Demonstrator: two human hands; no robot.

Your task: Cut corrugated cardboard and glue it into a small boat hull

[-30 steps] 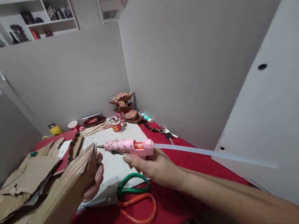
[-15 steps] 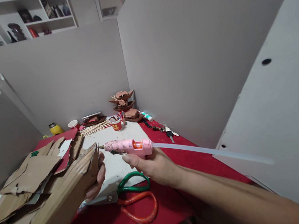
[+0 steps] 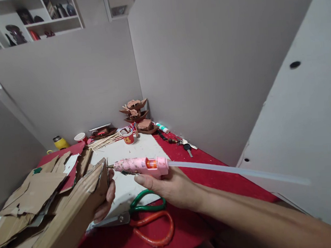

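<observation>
My left hand point(image 3: 106, 202) grips a long, boat-shaped piece of folded cardboard point(image 3: 72, 211), tilted with its pointed end up toward the middle. A pink hot glue gun point(image 3: 134, 166) is in my right hand point(image 3: 167, 188), fingers wrapped round its handle and mostly hidden. Its nozzle meets, or nearly meets, the upper edge of the cardboard at that end. Out of the gun's back sticks a long translucent glue stick point(image 3: 238, 170). Below the hands lie scissors point(image 3: 152, 216) with one green and one orange handle loop, their blades partly behind my left hand.
Torn cardboard sheets point(image 3: 36, 191) are piled at the left. Toward the back stand a red paper cup point(image 3: 128, 137), thin wooden sticks point(image 3: 105, 141), stacked cardboard boats point(image 3: 134, 110) and a yellow bottle point(image 3: 60, 142). Keys point(image 3: 188, 147) lie on the red cloth by the grey partition point(image 3: 207, 78).
The glue gun's nozzle has shifted very slightly left and down along the cardboard's end. The whole view has moved a little; both hands keep their hold.
</observation>
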